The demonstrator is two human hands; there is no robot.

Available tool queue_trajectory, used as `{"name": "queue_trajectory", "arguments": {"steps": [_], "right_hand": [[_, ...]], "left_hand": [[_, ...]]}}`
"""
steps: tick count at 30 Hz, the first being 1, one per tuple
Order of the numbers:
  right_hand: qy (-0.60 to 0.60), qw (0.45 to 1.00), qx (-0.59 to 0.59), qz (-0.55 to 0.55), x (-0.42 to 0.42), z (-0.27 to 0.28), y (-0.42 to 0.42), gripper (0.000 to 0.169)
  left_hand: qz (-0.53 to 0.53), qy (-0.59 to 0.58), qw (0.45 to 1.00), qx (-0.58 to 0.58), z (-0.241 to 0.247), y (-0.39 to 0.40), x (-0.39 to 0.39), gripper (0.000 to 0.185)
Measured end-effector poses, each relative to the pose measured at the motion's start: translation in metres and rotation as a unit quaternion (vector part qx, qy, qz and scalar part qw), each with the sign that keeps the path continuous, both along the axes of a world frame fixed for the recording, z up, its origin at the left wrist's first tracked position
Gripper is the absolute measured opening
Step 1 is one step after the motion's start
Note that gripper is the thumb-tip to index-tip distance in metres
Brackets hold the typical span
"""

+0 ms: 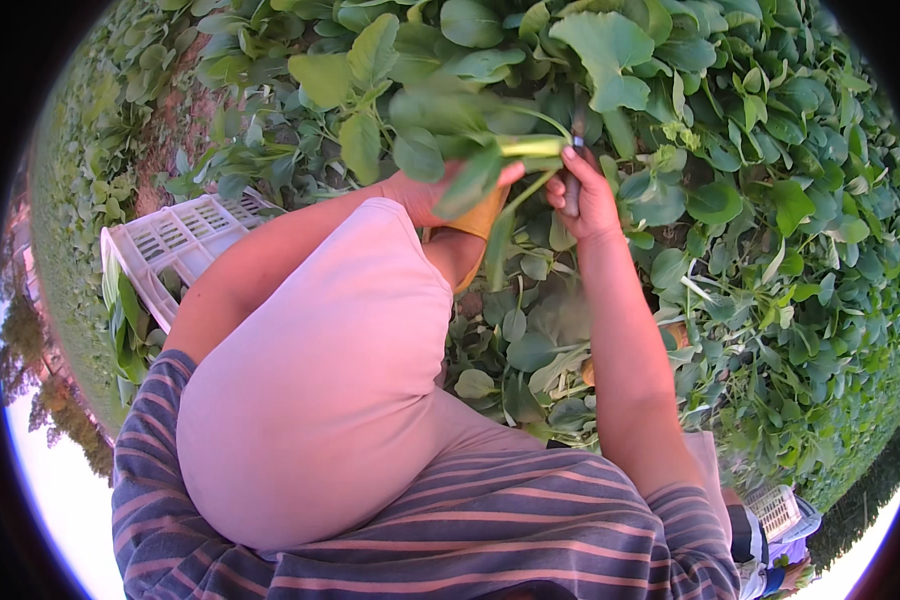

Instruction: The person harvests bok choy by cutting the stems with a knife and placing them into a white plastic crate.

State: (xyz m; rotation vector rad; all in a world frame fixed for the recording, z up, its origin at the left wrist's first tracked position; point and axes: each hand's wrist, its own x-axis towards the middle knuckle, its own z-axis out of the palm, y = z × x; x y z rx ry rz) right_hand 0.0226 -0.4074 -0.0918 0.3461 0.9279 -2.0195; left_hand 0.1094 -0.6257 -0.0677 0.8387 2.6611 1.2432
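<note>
My left hand (418, 196) grips a cut-looking leafy green plant (532, 148), probably choy sum, with its pale stem base pointing right. The leaves are blurred and partly cover the fingers. In my right hand (594, 196) is a knife (572, 192), its handle in the palm and its narrow blade pointing away from me. The right thumb rests by the knife's metal collar, at the end of the stem. Below the left hand, a yellow shoe (489, 217) shows on my foot, beside my bent knee in light trousers (322, 360).
Dense leafy greens (727, 187) grow ahead and to the right. At the left stands a white plastic crate (187, 232) with greens in it. Loose leaves (532, 352) lie on the ground below my hands. Another person's hand (799, 576) and a second crate (774, 512) appear lower right.
</note>
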Motion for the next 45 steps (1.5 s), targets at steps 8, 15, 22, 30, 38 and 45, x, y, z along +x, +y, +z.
{"name": "queue_trajectory", "arguments": {"steps": [8, 15, 22, 30, 38, 45], "right_hand": [[-0.116, 0.988, -0.029, -0.102, 0.015, 0.007, 0.031, 0.024], [0.026, 0.998, 0.041, 0.033, 0.028, 0.03, 0.016, 0.03], [0.114, 0.961, 0.211, 0.136, 0.007, 0.048, 0.038, 0.03], [0.169, 0.949, 0.262, 0.035, 0.026, 0.034, 0.013, 0.024], [0.412, 0.736, 0.464, 0.272, 0.045, 0.036, 0.042, 0.031], [0.443, 0.679, 0.516, 0.277, 0.022, 0.02, -0.058, 0.034]], "left_hand": [[-0.026, -0.044, 0.999, 0.008, 0.018, -0.008, -0.009, 0.03], [0.053, -0.676, 0.612, 0.408, 0.027, 0.018, -0.037, 0.038], [0.043, -0.47, 0.869, 0.148, 0.024, 0.023, -0.041, 0.038], [0.031, -0.416, 0.906, 0.069, 0.033, 0.039, -0.044, 0.031], [0.158, -0.233, 0.9, -0.333, 0.034, 0.024, -0.065, 0.058], [0.209, -0.206, 0.904, -0.311, 0.016, -0.002, -0.078, 0.059]]}}
